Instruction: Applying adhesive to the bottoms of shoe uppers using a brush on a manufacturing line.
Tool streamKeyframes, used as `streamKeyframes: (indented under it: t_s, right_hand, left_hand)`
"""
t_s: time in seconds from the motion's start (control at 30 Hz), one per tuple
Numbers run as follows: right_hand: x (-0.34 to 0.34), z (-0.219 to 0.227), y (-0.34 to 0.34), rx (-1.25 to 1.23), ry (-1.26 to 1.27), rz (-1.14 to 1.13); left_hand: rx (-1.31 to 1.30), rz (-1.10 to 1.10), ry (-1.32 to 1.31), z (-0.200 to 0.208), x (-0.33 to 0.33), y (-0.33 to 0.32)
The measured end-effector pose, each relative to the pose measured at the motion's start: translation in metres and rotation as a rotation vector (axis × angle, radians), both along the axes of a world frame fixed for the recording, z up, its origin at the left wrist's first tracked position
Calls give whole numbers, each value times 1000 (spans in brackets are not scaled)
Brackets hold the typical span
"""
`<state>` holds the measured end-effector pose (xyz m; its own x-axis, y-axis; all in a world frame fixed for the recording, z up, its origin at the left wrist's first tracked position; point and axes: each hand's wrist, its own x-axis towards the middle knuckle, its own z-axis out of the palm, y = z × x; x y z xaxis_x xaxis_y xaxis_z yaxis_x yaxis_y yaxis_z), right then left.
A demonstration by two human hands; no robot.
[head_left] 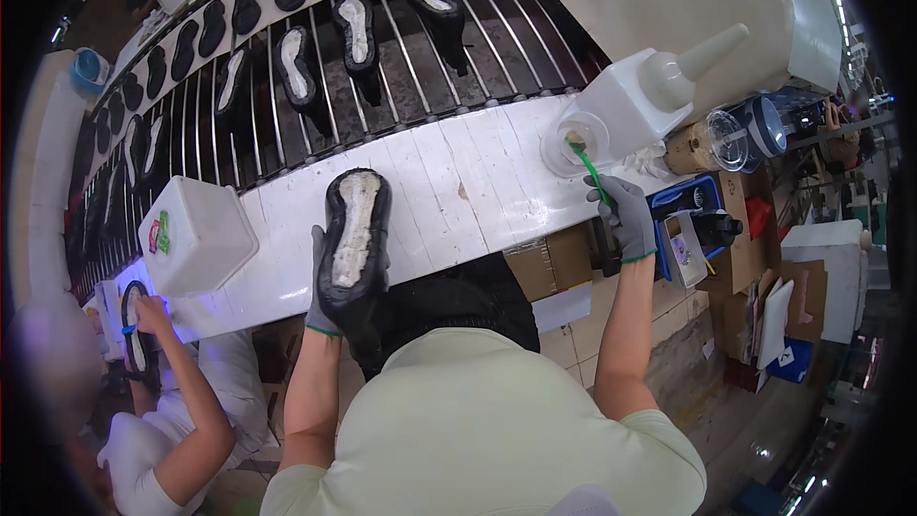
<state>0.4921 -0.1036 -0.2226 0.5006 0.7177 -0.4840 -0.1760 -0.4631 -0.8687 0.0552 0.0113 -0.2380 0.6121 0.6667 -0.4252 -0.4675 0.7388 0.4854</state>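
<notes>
Head cam: left fisheye of a side-by-side pair, worn above the hands. Aimed down and forward; upright, not mirrored. Shirt (478, 430) is seen closest, at bottom centre between the forearms (626, 344). Left hand (321, 311) and right hand (628, 215) are caught at close range, left and right of centre. Bench (458, 182) is viewed from above, beyond the hands; barred rack (394, 53) is placed farther out. Co-worker (196, 430) is picked up left of the left hand, near the rim. Straight edges are bent rimward; corners are blacked out.
</notes>
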Motion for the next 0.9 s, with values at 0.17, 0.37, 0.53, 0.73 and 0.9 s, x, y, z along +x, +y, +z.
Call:
streamKeyframes:
  t_s: [0.17, 0.37, 0.53, 0.73, 0.9]
  right_hand:
    - [-20, 4, 19, 442, 418, -88]
    - [-87, 101, 46, 446, 22, 136]
    - [-109, 131, 38, 480, -220, 605]
    - [-117, 138, 24, 505, -318, 803]
    - [-125, 141, 30, 409, -409, 725]
  left_hand:
    - [7, 23, 56, -18, 16, 5]
    - [174, -79, 163, 53, 61, -8]
    - [344, -74, 222, 71, 69, -2]
    - [487, -26, 288, 83, 70, 6]
    - [611, 53, 349, 90, 72, 6]
